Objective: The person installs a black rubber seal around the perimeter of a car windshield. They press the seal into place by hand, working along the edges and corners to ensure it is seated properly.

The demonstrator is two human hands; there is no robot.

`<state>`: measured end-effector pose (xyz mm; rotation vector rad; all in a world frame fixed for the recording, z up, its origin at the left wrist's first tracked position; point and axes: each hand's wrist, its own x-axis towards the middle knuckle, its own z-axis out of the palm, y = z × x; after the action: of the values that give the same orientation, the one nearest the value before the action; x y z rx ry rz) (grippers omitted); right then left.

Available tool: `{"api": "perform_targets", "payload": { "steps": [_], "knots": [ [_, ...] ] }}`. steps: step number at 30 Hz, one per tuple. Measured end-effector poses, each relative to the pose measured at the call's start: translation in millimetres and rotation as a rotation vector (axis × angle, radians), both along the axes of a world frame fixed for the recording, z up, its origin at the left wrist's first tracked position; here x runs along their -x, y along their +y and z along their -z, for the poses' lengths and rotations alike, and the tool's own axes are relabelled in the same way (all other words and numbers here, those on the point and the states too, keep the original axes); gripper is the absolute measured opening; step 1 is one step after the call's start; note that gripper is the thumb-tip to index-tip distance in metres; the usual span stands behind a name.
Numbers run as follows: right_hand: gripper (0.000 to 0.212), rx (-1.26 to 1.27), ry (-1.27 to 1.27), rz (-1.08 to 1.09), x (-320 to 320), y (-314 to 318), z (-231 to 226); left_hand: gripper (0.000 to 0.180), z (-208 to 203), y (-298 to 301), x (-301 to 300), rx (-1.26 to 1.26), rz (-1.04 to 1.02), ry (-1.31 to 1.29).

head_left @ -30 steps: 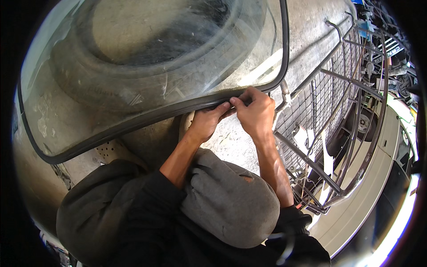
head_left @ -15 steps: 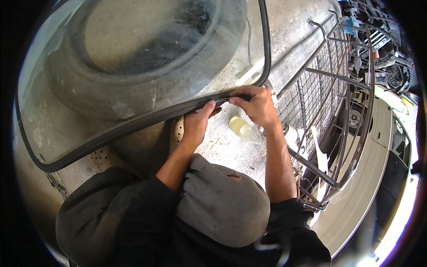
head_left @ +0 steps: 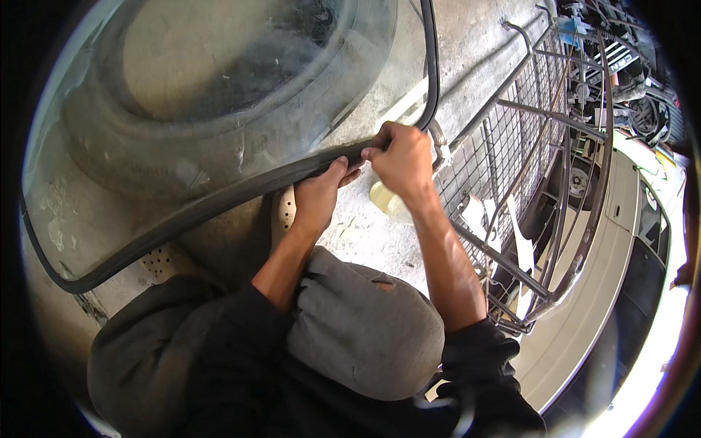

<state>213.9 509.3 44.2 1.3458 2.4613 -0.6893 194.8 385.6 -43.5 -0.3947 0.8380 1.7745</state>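
A large pane of curved glass, like a car windshield, lies before me with a black rubber seal round its edge. Along the near edge, my left hand pinches the seal, thumb on top and fingers underneath. Just to its right, my right hand closes on the same strip close to the pane's near right corner, its fingertips partly hidden. Beneath the glass a tire shows through. On the floor below my right wrist lies a clear bottle of yellowish liquid, partly covered by the forearm.
To the right leans a metal rack with wire mesh. Beyond it stands a beige car, with piled metal parts at the far right. My bent knee and perforated shoes are under the pane's near edge.
My right hand has turned over the seal, knuckles now higher, and shifted slightly up and left. My left hand has moved a little left, still pinching. The view has shifted slightly.
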Motion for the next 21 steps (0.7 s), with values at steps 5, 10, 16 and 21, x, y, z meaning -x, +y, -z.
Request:
{"api": "perform_targets", "payload": {
  "steps": [5, 10, 16, 21],
  "knots": [
    [0.025, 0.061, -0.028, -0.149, 10.4, 16.9, -11.0, 0.026, 2.4, 0.9, -5.6, -0.028, -0.062, -0.025],
    [0.018, 0.267, 0.242, -0.088, -36.5, 38.2, -6.7, 0.027, -4.2, 7.6, -0.4, 0.084, 0.094, -0.019],
    [0.020, 0.161, 0.044, -0.039, -18.8, 24.9, -15.1, 0.028, 2.6, 9.7, -0.7, -0.028, 0.007, 0.045],
    [0.017, 0.055, 0.014, -0.061, -11.0, 15.6, -13.7, 0.029, 3.1, 11.6, -2.5, -0.031, 0.021, 0.074]
  ]
}}
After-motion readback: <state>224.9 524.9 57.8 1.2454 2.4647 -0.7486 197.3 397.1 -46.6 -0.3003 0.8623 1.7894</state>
